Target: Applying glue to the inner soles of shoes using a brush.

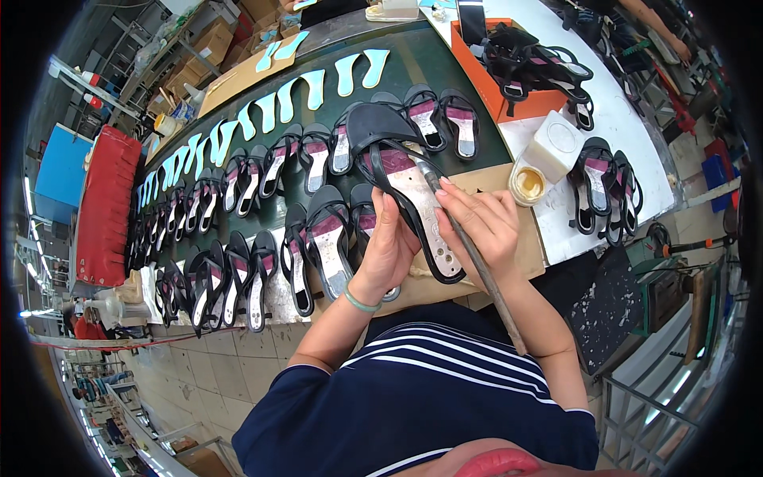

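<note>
My left hand (pixel 391 245), with a pale green bangle at the wrist, is closed around the side of a black strappy sandal (pixel 425 219). The sandal is raised above the bench's front edge, its pale and purple insole turned toward me. In my right hand (pixel 486 230) is a long-handled brush (pixel 494 294), its handle slanting down past my forearm. The brush's tip reaches the insole near the black straps; its bristles cannot be made out. An open jar (pixel 528 184) of amber paste stands to the right of my right hand.
Rows of similar sandals (pixel 327 226) cover the dark green bench (pixel 413 60), with pale blue insole pieces (pixel 287 99) behind them. A white container (pixel 554 143) stands beside the jar. Further right are an orange box (pixel 509 111) heaped with black sandals and more sandals (pixel 596 179) on a white surface.
</note>
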The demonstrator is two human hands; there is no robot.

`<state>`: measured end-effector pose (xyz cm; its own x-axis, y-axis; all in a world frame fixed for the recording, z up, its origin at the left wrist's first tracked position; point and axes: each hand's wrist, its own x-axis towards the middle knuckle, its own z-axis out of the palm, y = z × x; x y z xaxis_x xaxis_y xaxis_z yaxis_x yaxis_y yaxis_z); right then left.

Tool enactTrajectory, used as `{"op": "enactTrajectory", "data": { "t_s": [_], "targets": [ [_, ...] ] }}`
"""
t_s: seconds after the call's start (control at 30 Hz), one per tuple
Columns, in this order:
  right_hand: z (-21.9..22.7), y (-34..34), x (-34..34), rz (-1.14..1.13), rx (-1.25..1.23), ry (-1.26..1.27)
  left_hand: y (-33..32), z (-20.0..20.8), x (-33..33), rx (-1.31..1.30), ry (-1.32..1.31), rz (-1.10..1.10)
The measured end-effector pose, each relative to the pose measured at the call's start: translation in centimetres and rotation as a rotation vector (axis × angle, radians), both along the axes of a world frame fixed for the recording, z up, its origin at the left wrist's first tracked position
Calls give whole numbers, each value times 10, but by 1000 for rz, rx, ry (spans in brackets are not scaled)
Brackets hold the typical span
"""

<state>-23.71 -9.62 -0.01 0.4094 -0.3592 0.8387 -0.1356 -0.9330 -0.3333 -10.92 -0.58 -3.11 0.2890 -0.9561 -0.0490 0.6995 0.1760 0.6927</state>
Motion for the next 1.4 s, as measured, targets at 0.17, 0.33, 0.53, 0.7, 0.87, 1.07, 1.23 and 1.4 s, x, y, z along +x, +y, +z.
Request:
{"op": "enactTrajectory", "data": {
  "t_s": [0.17, 0.33, 0.53, 0.7, 0.87, 1.07, 1.23, 1.4],
  "targets": [
    [2, 5, 1, -50, -22, 11, 1, -1, -1, -14, -18, 16],
    [6, 13, 0, -81, -20, 19, 5, -6, -3, 9, -71, 65],
    [13, 18, -6, -40, 40, 44, 8, -6, -1, -55, -58, 80],
    [19, 22, -9, -39, 54, 39, 10, -8, 2, -64, -67, 75],
    [18, 19, -6, -31, 39, -37, 10, -10, 4, -76, -124, 86],
    [30, 16, -13, 7, 112, -32, 11, -7, 4, -67, -251, 112],
    [48, 8, -28, 39, 252, 18, 4, -12, 1, -54, -340, 154],
    [51, -9, -52, 229, 488, 83, -2, -10, 1, 171, -355, 222]
  ]
}}
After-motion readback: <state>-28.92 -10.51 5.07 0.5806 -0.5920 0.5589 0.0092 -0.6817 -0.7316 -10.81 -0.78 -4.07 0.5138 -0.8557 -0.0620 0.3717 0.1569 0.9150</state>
